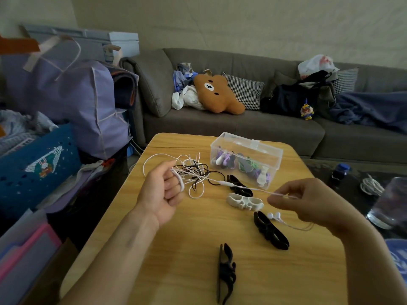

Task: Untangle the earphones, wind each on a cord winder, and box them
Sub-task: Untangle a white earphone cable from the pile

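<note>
Left hand (161,190), fingers curled, holds several turns of the white earphone cord (242,186) wound round them. The cord runs taut from this grip, past its inline remote, to the right hand (306,200), which pinches it between thumb and fingertips. Below the right-hand pinch, the white earbuds (273,215) lie on the wooden table (198,249). Beyond the left hand lies the tangle of black and white cords (193,170). Under the taut span rests a white cord winder (244,201), with black cord winders (270,230) near it. Farther out stands the clear box (246,159).
</note>
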